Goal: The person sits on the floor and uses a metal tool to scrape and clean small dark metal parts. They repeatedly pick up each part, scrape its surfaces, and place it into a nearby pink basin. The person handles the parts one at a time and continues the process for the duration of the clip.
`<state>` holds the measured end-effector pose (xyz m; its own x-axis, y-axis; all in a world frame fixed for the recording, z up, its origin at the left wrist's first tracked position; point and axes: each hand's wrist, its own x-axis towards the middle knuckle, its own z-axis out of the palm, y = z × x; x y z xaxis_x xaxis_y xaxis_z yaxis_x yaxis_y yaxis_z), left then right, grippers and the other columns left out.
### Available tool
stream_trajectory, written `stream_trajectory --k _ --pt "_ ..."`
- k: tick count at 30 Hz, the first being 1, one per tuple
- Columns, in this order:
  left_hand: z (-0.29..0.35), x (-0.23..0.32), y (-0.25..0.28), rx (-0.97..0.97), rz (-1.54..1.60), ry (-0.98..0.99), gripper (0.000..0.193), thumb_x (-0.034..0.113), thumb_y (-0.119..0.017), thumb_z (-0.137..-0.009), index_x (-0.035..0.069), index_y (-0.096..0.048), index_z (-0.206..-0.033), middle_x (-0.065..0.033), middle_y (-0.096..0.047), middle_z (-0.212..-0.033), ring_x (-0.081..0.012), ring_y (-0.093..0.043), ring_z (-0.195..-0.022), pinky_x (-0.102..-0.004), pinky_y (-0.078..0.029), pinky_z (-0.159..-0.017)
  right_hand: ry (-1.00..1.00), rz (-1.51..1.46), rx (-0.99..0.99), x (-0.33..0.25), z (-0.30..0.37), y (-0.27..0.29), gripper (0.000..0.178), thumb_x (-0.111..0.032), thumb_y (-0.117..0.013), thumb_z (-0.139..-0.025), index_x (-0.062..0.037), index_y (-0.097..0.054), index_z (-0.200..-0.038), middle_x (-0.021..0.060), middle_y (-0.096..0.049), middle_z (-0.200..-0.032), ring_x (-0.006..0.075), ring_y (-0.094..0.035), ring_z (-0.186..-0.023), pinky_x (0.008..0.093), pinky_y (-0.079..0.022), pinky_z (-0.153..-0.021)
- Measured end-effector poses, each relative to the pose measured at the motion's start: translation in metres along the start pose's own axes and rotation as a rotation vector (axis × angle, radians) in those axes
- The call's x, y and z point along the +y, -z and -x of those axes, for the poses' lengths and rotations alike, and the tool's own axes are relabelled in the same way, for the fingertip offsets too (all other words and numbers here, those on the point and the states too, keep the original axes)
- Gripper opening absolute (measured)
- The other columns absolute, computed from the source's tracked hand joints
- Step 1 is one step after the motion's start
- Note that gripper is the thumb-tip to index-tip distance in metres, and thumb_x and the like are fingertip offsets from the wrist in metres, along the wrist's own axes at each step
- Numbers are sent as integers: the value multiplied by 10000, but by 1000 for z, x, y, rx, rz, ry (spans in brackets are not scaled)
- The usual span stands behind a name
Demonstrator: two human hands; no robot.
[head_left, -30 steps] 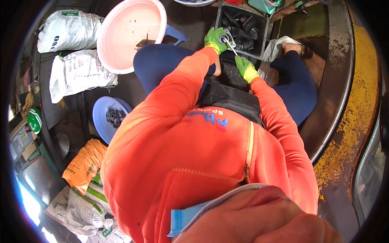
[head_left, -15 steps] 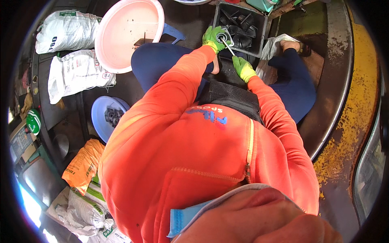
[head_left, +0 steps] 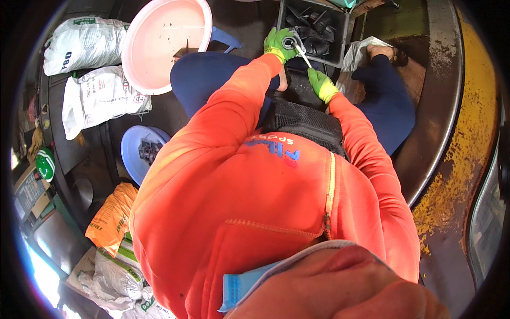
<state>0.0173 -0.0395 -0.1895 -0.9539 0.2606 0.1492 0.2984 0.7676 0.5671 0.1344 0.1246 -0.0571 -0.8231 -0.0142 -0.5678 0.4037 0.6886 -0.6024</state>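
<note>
My left hand (head_left: pixel 279 44), in a yellow-green glove, grips a small dark part with a grey ring-shaped opening (head_left: pixel 289 42) at the near left corner of the black crate (head_left: pixel 340 63). Lower and to the right, my right hand (head_left: pixel 322 85), gloved alike, is closed round a thin tool with a pale shaft (head_left: pixel 304 56). The shaft slants up and left, its upper end against the right side of the part. My fingers cover the tool's handle. Inside the crate lie several black finned parts (head_left: pixel 317 48).
Left of my knee stands a pink basin (head_left: pixel 159 87) with a dark piece inside. A blue basin (head_left: pixel 127 154) holds several dark parts. White sacks (head_left: pixel 87 45) and an orange bag (head_left: pixel 111 218) lie at the left. A rusty yellow edge (head_left: pixel 462 143) curves along the right.
The tool's upper end has shifted from the ring's opening to the part's right side. My right hand has moved slightly up and right. The whole view has shifted a little.
</note>
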Motion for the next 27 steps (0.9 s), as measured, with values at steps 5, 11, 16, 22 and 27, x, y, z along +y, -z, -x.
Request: stream_trajectory --k 5,11,16,22,27 --pt "0 0 4 -93 -21 22 702 544 -705 -664 200 -547 -1256 -25 -518 -1333 -197 -395 -1297 -390 -213 -1133 387 -164 243 0 6 2 527 -422 -302 -955 0 -617 -991 250 -616 -992 446 -539 -1002 467 -419 -860" --pt "1 -2 4 -112 -63 -30 663 582 -633 -719 154 -578 -1223 -52 -536 -1313 -252 -425 -1274 -412 -251 -1114 275 -65 175 -3 0 1 483 -396 -327 -949 -16 -618 -1013 254 -606 -1041 433 -542 -1025 467 -430 -832" --pt "-4 3 3 -125 -123 -16 642 588 -628 -727 157 -596 -1202 -55 -535 -1305 -239 -428 -1269 -401 -240 -1117 -39 110 -152 2 -9 -3 420 -346 -373 -955 -36 -594 -1132 248 -588 -1113 409 -549 -1044 443 -435 -845" --pt "-5 2 6 -126 -9 68 718 569 -715 -648 143 -585 -1210 -62 -518 -1327 -269 -412 -1276 -392 -222 -1129 174 -199 -30 18 -14 -10 587 -491 -335 -942 4 -589 -1126 257 -600 -1112 402 -558 -1048 437 -403 -875" --pt "-5 7 12 -83 -38 10 694 549 -757 -610 159 -611 -1165 -58 -543 -1301 -289 -431 -1256 -379 -240 -1123 91 -217 46 21 -17 -13 585 -487 -337 -943 8 -602 -1108 261 -605 -1092 406 -555 -1057 417 -404 -896"
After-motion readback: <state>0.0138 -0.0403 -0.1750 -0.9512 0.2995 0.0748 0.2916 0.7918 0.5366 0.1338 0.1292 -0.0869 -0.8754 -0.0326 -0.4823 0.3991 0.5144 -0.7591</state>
